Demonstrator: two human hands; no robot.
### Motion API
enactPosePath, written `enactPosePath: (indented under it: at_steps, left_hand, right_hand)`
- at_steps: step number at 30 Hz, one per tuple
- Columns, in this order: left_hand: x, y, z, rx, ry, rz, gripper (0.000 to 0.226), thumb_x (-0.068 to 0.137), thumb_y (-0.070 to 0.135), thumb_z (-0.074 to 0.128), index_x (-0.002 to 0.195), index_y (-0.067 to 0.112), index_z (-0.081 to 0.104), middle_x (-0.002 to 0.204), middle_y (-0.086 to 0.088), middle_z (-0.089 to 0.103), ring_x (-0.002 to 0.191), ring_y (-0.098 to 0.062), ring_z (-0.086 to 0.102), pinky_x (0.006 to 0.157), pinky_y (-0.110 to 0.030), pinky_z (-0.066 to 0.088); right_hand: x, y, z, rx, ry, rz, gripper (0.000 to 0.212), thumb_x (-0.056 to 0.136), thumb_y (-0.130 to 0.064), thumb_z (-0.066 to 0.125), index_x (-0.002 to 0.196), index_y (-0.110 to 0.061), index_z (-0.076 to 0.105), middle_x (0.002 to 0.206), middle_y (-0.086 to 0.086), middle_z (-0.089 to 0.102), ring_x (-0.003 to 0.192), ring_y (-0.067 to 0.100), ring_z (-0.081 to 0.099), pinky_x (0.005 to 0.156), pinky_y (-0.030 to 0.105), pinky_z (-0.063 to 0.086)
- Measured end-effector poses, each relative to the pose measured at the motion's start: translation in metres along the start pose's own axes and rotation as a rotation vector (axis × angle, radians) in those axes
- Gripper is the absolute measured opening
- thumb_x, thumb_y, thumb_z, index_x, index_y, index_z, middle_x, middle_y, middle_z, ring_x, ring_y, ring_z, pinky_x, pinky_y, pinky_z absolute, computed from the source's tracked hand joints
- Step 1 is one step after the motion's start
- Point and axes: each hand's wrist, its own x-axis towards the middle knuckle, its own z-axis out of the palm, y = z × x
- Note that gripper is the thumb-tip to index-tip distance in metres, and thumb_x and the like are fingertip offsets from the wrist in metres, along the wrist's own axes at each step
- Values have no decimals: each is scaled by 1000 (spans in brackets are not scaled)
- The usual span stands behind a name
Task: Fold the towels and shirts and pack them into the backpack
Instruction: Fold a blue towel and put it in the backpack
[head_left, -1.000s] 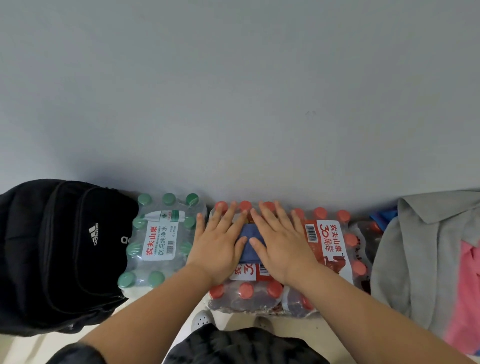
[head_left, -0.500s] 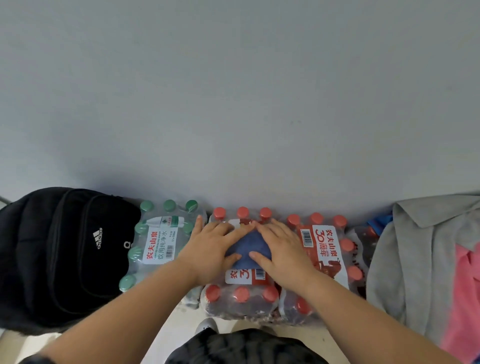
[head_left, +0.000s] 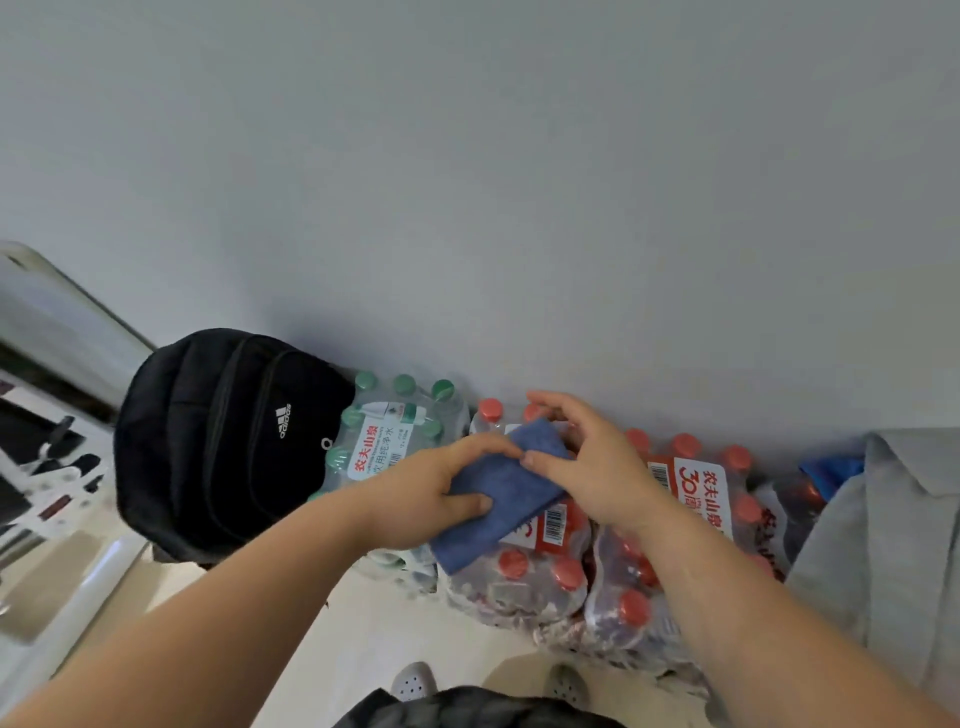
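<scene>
A small folded blue towel is lifted a little above the packs of red-capped bottles. My left hand grips its left edge, thumb on top and fingers underneath. My right hand touches the towel's right side with its thumb, the other fingers loosely spread above the far corner. The black backpack stands to the left against the wall, its zips closed on the side I see. A grey shirt lies at the far right.
A pack of green-capped bottles sits between the backpack and the red-capped packs. The grey wall rises right behind everything. A blue cloth peeks out beside the grey shirt. White furniture stands at the far left.
Both hands pressed flat on the towel atop the bottles before. Now my left hand has taken hold of it and raised it, tilted toward the backpack; my view has swung left.
</scene>
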Motion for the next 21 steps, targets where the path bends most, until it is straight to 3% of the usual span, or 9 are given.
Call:
enactPosePath:
  at_steps: [4,7,11,13,16,18,21]
  left_hand:
    - [-38,-18,-14,-139,102,28,47,98,17,58,126,55,49,124,30,53,107,10,54,87,-12,47]
    - [-72,-43,-28,-228,148,34,40,97,13,59,120,46,58,117,25,60,106,1,59,87,-19,51]
    - [-120,-86,-56,-216,202,51,39,93,11,63,112,45,66,114,24,60,109,1,57,94,-23,48]
    - [-150,-110,-79,-231,251,64,39,92,11,65,111,46,67,116,22,61,109,0,58,93,-24,49]
    - [-204,-144,-119,-249,257,97,38,91,12,67,110,45,68,117,22,63,111,-1,59,92,-21,48]
    - [-241,-173,-149,-250,195,75,37,92,11,67,111,43,68,116,17,65,107,-7,62,90,-27,52]
    - [-289,-222,-189,-337,72,-14,35,92,4,67,114,32,70,113,3,69,104,-20,65,89,-39,55]
  right_hand:
    - [5,-30,32,-7,-29,-65,56,82,-20,80,128,-45,58,123,-16,61,112,5,62,96,34,55]
    - [9,-56,65,2,-58,-86,53,83,-16,81,124,-41,60,120,-13,62,107,8,64,89,22,53]
    - [20,-90,128,-40,-116,-135,53,84,-18,79,123,-47,59,121,-15,61,105,6,65,90,27,54]
    - [26,-110,167,-39,-133,-136,48,87,-24,77,123,-49,58,122,-17,60,106,7,65,90,27,54]
    - [34,-145,226,16,-59,-154,37,89,-41,66,125,-44,60,124,-17,60,109,-1,60,90,17,48]
    - [42,-166,262,16,1,-140,35,95,-46,57,130,-43,57,133,-13,55,117,-6,53,98,16,44]
    - [56,-184,307,-222,21,-107,54,93,-57,58,143,-52,39,152,-14,36,139,1,34,115,31,33]
